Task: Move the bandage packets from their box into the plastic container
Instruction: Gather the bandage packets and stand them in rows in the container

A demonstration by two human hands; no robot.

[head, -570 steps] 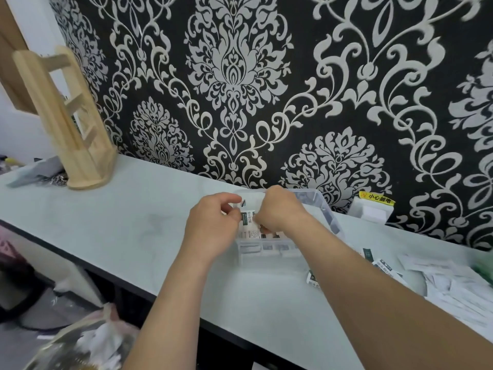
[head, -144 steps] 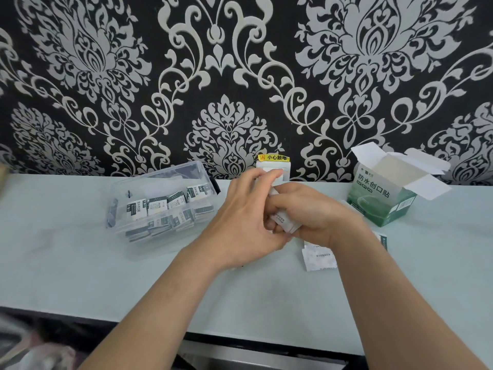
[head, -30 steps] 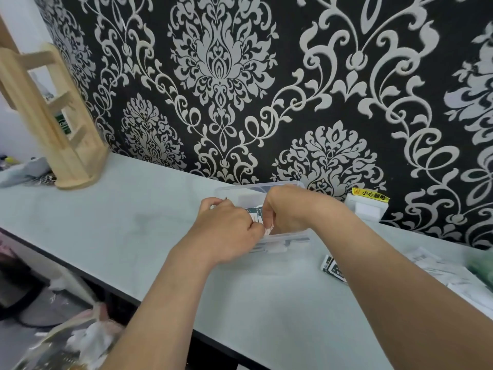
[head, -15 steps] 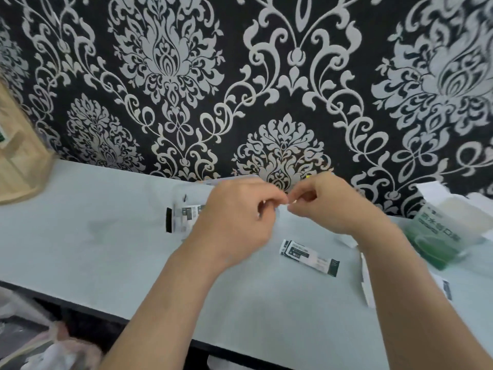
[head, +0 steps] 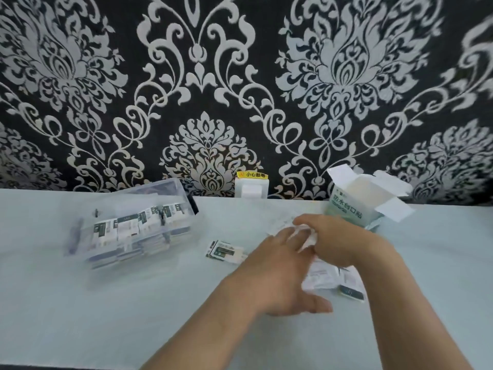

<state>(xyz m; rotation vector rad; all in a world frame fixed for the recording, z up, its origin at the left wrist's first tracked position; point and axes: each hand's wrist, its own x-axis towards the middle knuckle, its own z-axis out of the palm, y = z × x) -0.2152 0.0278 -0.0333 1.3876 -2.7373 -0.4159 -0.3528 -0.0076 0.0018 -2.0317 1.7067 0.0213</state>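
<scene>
- Plastic container stands at the left of the worktop, with rows of stored packets inside.
- Change: half a second ago both hands were raised, fingertips together, beside the container. Both are now down at the loose packets, in front of the open box.
- Judgement: one deposit appears finished and the next batch is being gathered; the task is partly done.
- Left hand: fingers straight and spread, holding nothing, fingertips at the pile.
- Right hand: fingers curled round white packets; motion blur hides how many.
- Single packet lies apart between the container and the hands, not yet collected.
</scene>
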